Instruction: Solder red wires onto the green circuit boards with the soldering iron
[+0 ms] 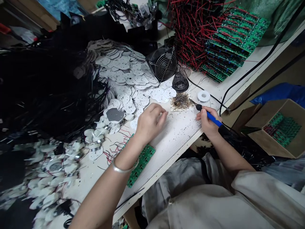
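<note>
White-painted workbench [171, 140] here, absolutely peppered with dark specks of solder and flux. Two hands on it, well apart, nothing shared between them.

Right hand [208, 121] is clamped around one blue-handled soldering iron [209, 116] in a pen grip, its tip just beside a scrap of paper [182, 103] heaped with brown-black solder crud. Left hand [151, 122] sits loosely curled on the bench, no object showing in it, right next to a big spread of white-coated round-ish LED boards [126, 81]. Way too many of those to count, and they overlap in a drift. One grey disc [115, 115] sits on top of one of them. Under the left forearm lies one green PCB [141, 162] with thin red and black wires, and that wrist wears one silver bangle [125, 168].

Past the hands: one white solder spool [203, 96], one dark dish of tip-cleaning wool [179, 83], one coiled iron stand [184, 71], and one wire-guarded fan [164, 65]. Top right, a stack of green PCBs [228, 41] bristles with red wires, count unclear. Left side has a huge mass of black wires [47, 89]. Down right, one open cardboard box [278, 130] holds more green boards.
</note>
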Demonstrator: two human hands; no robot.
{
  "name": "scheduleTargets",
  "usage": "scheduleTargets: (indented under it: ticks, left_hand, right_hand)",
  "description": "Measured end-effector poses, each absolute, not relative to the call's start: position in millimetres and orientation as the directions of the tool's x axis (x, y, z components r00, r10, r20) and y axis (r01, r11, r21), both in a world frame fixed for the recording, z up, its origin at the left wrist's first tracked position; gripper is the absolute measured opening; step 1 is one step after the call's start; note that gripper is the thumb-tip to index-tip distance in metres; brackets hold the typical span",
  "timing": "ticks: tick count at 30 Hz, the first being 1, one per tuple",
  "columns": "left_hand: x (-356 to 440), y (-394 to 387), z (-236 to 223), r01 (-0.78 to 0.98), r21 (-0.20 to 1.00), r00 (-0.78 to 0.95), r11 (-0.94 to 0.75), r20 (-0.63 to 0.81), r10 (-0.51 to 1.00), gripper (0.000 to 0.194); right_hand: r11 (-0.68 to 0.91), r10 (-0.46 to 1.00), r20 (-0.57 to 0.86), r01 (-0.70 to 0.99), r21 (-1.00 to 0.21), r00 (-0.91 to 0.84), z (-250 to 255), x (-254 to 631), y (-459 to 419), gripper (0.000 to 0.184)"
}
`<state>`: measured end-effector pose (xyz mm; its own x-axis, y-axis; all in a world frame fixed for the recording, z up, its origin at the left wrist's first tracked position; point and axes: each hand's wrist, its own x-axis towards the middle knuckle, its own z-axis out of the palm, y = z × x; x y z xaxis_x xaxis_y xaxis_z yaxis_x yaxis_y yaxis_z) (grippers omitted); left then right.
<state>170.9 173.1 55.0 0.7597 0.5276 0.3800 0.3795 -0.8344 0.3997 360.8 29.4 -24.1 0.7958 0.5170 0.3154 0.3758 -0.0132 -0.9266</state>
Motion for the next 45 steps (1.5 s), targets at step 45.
scheduleTargets:
  ticks: [45]
  left_hand:
    - [-38,-33,11,0.747,0.416,0.476,-0.518,0.207,0.854,0.016]
  right_hand:
    - [0.530,0.835,0.548,0.341,-0.776,-0.052,9,204,4,0.030]
